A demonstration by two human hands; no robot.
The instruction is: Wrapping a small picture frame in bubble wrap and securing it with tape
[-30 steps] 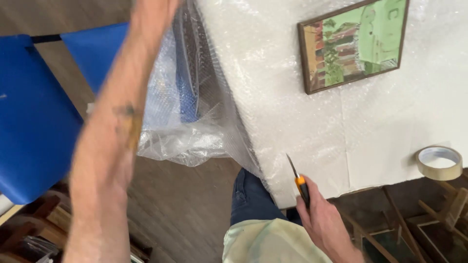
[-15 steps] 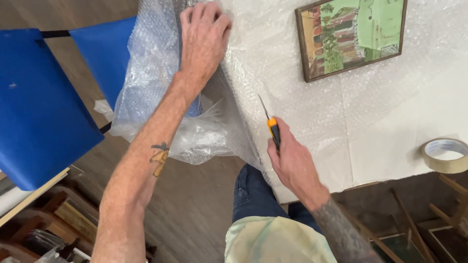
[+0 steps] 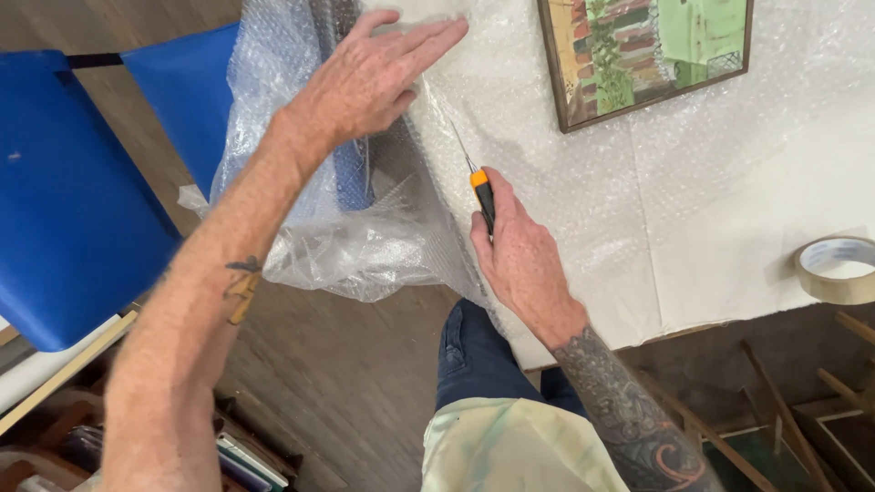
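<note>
Where bubble wrap [image 3: 565, 191] covers table [image 3: 729, 273]

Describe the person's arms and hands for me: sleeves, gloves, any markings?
Both arms are bare, with no sleeves or gloves. The left forearm carries one small dark and orange tattoo. The right forearm is covered in dense grey patterned tattooing. Neither the left hand nor the right hand shows rings.

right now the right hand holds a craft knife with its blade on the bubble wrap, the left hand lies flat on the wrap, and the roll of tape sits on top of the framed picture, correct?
Not quite. The roll of tape is not on the framed picture; it sits apart, at the table's right edge, as the head view shows. The rest holds: the right hand holds the craft knife with its blade on the bubble wrap, and the left hand lies flat on the wrap.
</note>
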